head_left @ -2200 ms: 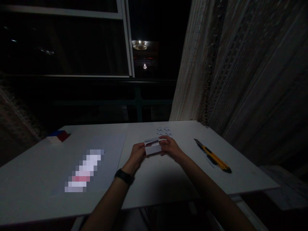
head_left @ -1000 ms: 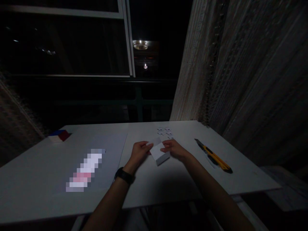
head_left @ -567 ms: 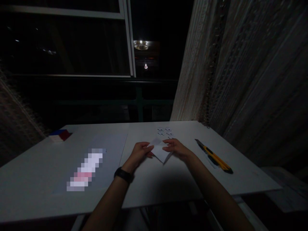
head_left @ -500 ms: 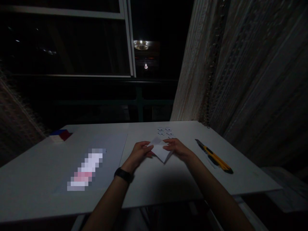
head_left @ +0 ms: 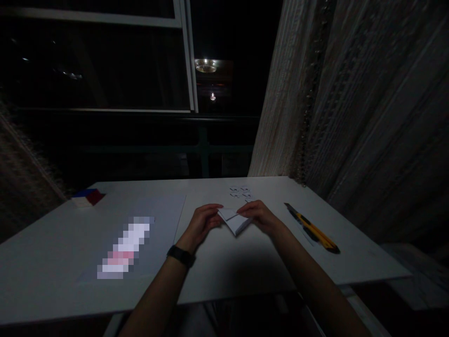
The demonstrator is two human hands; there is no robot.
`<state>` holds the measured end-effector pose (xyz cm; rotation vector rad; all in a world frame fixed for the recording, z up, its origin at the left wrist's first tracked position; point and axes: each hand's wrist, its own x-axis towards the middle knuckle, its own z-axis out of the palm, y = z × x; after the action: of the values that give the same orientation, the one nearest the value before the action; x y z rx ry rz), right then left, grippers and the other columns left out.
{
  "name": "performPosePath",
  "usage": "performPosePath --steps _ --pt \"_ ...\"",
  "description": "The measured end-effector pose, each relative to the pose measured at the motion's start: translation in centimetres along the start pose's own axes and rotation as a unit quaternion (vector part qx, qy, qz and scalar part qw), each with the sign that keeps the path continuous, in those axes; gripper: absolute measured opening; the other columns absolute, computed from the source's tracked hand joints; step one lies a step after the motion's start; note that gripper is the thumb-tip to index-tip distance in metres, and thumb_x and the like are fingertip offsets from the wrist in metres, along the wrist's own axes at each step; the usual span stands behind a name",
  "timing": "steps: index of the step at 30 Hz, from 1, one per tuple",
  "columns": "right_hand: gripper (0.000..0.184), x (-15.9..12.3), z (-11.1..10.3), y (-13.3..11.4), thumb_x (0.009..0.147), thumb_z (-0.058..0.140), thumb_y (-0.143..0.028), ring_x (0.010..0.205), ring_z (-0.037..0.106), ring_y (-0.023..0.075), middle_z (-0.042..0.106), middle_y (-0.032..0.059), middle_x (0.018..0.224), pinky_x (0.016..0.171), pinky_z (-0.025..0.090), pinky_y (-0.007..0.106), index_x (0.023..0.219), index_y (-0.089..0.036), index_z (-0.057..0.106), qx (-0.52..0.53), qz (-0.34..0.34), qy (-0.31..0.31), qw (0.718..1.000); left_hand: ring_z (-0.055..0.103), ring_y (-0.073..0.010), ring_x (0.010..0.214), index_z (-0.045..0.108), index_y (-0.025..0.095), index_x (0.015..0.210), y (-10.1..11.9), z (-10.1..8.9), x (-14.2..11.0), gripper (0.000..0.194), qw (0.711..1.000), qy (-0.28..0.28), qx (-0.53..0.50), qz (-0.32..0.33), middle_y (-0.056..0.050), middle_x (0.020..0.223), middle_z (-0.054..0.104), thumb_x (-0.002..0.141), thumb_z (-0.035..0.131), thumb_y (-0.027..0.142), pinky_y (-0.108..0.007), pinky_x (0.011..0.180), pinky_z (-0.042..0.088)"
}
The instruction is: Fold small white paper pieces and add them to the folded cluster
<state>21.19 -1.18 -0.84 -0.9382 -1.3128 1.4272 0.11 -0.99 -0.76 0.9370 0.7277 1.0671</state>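
A small folded piece of white paper [head_left: 234,223] is held between my two hands, just above the middle of the table. One point of it faces me, and a flap at its top is turned down. My left hand [head_left: 205,223] has its fingers closed on the paper's left corner; a dark band circles that wrist. On the other side, my right hand [head_left: 260,215] pinches the upper right edge, thumb and fingers on the flap. The far side of the paper is hidden.
Several small marked paper pieces [head_left: 240,191] lie beyond my hands. To the right is a yellow and black box cutter [head_left: 314,230]. A large sheet [head_left: 164,243] with a blurred patch lies left, and a blue, red and white block [head_left: 86,198] sits at the far left. A curtain [head_left: 277,103] hangs behind.
The paper's top corner has been folded down toward me, so its diamond shape now has a flat upper edge. Both hands have shifted slightly along its edges.
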Motion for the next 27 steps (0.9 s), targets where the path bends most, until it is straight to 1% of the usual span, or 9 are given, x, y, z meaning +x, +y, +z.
performPosePath --steps 3,7,11,14,16,19,21,23,27 --pt "0.017 0.1 0.0 0.1 0.051 0.068 -0.018 0.059 0.054 0.0152 0.065 0.0031 0.060 0.061 0.037 0.029 0.068 -0.015 0.072 -0.018 0.002 -0.010 1.000 0.061 -0.0141 0.055 0.064 0.009 0.086 -0.1 0.1 0.1 0.024 0.999 0.029 0.029 0.017 -0.009 0.068 0.065 0.063 0.061 0.015 -0.024 0.052 0.048" --pt "0.016 0.2 0.0 0.2 0.052 0.069 -0.019 0.059 0.053 0.0146 0.064 0.0024 0.059 0.060 0.037 0.029 0.067 -0.015 0.072 -0.047 -0.010 -0.004 0.999 0.061 -0.0160 0.059 0.065 0.009 0.081 -0.2 0.2 0.1 0.024 0.997 0.027 0.061 0.046 -0.008 0.068 0.064 0.064 0.063 0.026 -0.026 0.054 0.048" --pt "0.019 0.0 0.1 0.1 0.053 0.072 -0.022 0.055 0.051 0.0130 0.062 0.0015 0.057 0.056 0.036 0.027 0.070 -0.014 0.071 -0.062 0.000 -0.029 0.998 0.056 -0.0115 0.051 0.065 0.009 0.077 -0.6 0.4 0.2 0.029 0.990 0.046 0.104 0.079 -0.005 0.062 0.062 0.057 0.073 0.029 -0.022 0.050 0.043" --pt "0.031 -0.3 0.5 0.0 0.058 0.071 -0.029 0.054 0.052 0.0122 0.063 0.0014 0.060 0.053 0.035 0.025 0.085 -0.014 0.068 -0.039 0.006 -0.057 0.998 0.053 -0.0098 0.048 0.064 0.010 0.084 -0.7 0.4 0.3 0.036 0.986 0.045 0.128 0.092 -0.001 0.056 0.059 0.055 0.075 0.027 -0.021 0.048 0.040" --pt "0.037 -0.2 0.8 0.1 0.061 0.070 -0.034 0.055 0.054 0.0124 0.064 0.0022 0.063 0.053 0.036 0.025 0.091 -0.014 0.066 -0.032 0.004 -0.054 0.998 0.052 -0.0094 0.047 0.063 0.010 0.094 -0.7 0.4 0.3 0.044 0.984 0.040 0.140 0.099 0.001 0.052 0.057 0.055 0.075 0.027 -0.021 0.048 0.038" --pt "0.032 0.1 1.3 0.7 0.058 0.072 -0.036 0.055 0.054 0.0125 0.064 0.0036 0.062 0.055 0.038 0.025 0.076 -0.010 0.068 -0.062 0.007 -0.020 0.998 0.050 -0.0080 0.046 0.060 0.011 0.104 -0.6 0.4 0.2 0.053 0.984 0.039 0.141 0.103 0.002 0.053 0.057 0.056 0.075 0.027 -0.019 0.046 0.036" --pt "0.028 0.2 1.5 1.0 0.055 0.074 -0.035 0.052 0.053 0.0116 0.063 0.0033 0.058 0.054 0.037 0.025 0.064 -0.010 0.066 -0.088 0.010 0.002 0.996 0.051 -0.0087 0.049 0.062 0.010 0.098 -0.7 0.3 0.3 0.047 0.986 0.042 0.129 0.099 -0.002 0.059 0.060 0.057 0.074 0.029 -0.020 0.047 0.037" --pt "0.028 0.3 1.6 1.3 0.054 0.074 -0.035 0.048 0.050 0.0103 0.061 0.0018 0.053 0.050 0.034 0.023 0.061 -0.010 0.065 -0.107 0.018 0.005 0.994 0.053 -0.0097 0.052 0.065 0.009 0.083 -0.9 0.3 0.4 0.035 0.987 0.045 0.120 0.095 -0.005 0.063 0.062 0.059 0.073 0.033 -0.020 0.048 0.038" --pt "0.030 0.2 1.9 1.4 0.052 0.074 -0.038 0.044 0.046 0.0088 0.057 -0.0008 0.048 0.046 0.031 0.022 0.058 -0.011 0.063 -0.132 0.026 0.002 0.991 0.047 -0.0078 0.047 0.063 0.010 0.060 -1.1 0.1 0.6 0.029 0.983 0.065 0.131 0.113 -0.001 0.053 0.056 0.061 0.070 0.038 -0.020 0.045 0.034"
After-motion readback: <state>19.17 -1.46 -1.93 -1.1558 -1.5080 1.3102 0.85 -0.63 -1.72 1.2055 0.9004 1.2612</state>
